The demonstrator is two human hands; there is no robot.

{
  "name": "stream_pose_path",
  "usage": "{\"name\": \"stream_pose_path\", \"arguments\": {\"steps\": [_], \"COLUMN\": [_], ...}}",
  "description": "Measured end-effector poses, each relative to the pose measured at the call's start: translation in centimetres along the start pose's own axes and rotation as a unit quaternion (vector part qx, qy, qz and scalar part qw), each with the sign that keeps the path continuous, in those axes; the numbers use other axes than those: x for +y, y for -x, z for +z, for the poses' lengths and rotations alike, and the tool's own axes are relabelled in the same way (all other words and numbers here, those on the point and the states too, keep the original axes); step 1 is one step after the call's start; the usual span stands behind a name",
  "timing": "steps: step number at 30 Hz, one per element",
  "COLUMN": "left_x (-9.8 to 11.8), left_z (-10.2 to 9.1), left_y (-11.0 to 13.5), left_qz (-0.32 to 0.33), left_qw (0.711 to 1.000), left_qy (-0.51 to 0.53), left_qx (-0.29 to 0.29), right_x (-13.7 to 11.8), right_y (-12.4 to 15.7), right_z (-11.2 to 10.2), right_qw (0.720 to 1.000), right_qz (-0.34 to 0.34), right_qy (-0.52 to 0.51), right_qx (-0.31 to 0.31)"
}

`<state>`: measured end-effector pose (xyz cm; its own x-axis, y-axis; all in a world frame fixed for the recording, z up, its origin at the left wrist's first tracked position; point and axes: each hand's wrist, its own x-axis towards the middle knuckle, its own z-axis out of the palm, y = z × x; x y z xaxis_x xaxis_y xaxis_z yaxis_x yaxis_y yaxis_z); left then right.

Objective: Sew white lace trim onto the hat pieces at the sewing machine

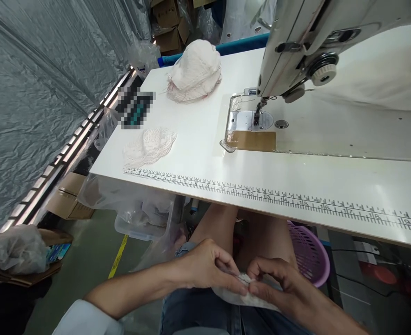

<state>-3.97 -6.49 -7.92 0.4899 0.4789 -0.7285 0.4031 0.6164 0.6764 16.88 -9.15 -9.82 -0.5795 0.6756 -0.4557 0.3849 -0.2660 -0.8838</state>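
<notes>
Over my lap, below the table's front edge, my left hand [214,267] and my right hand [278,279] meet fingertip to fingertip. Both pinch a piece of white fabric [245,298] that drapes across my thighs; its gathered edge shows between the thumbs. Most of the fabric is hidden by the hands. On the table lie a white lace piece [151,146] at the left and a cream cloth hat [196,70] farther back. The sewing machine [285,60] stands at the right, its needle and presser foot [257,116] over the metal plate.
A printed ruler [222,187] runs along the front of the white table [191,125]. Under it are a clear plastic bin [139,225] at the left and a purple basket [312,253] at the right. Cardboard boxes [71,197] stand on the floor beyond the left side.
</notes>
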Motion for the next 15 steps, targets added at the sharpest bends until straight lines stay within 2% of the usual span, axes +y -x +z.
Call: {"name": "stream_pose_path", "arguments": {"steps": [7,9,11,13,15], "left_x": [0.8,0.8,0.5,0.3,0.6], "left_z": [0.9,1.4,1.7,1.8,2.1], "left_y": [-0.9,-1.2,-2.1,-4.0,-5.9], "left_qz": [-0.03,-0.032,-0.012,0.019,0.026], "left_qw": [1.0,0.999,0.994,0.993,0.99], "left_qy": [-0.006,-0.04,-0.09,-0.114,-0.096], "left_qx": [0.001,0.015,0.061,0.026,-0.097], "right_x": [1.5,1.7,1.6,1.2,0.3], "right_y": [0.6,1.3,2.1,3.0,4.5], "right_z": [-0.3,-0.2,-0.4,-1.4,-3.2], "right_qw": [0.998,0.997,0.994,0.989,0.982], "right_qz": [-0.015,-0.013,-0.014,-0.024,-0.034], "right_qy": [0.036,0.052,0.074,0.11,0.145], "right_qx": [0.057,0.062,0.079,0.1,0.115]}}
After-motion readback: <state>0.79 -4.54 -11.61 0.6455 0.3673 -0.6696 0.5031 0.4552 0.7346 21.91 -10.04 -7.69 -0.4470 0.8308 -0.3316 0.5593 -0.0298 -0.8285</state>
